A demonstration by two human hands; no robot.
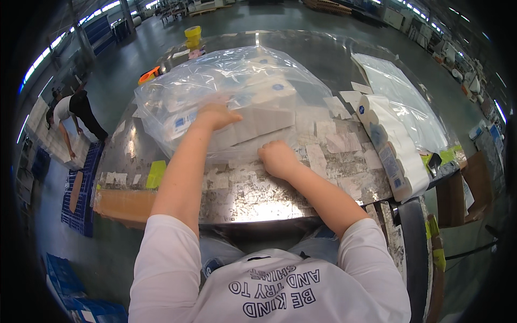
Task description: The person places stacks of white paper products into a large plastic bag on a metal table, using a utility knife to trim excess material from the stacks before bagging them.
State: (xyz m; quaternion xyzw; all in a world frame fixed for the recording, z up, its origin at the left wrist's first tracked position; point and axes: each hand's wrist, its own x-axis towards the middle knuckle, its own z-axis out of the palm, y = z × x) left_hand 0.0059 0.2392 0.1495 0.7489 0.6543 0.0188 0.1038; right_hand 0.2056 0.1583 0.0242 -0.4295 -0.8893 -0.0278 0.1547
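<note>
A large clear plastic bag (181, 87) lies on the metal-topped table (250, 194), with white wrapped packs (262, 117) inside it. My left hand (216, 114) is at the bag's middle, over the packs, thumb spread to the right; its fingertips are blurred by plastic, so whether it grips anything is unclear. My right hand (278, 158) is curled at the bag's near edge, its fingers apparently closed on the film. To the right of my hands, a long wrapped pack of rolls (389, 153) lies beside a stack of flat plastic bags (412, 105).
Yellow tape rolls (193, 35) stand at the table's far left edge, and an orange tape dispenser (149, 75) is nearer. Paper scraps are stuck on the tabletop. At left a co-worker (76, 109) bends over stacked packs by a blue pallet (83, 198). An open cardboard box (454, 198) stands at right.
</note>
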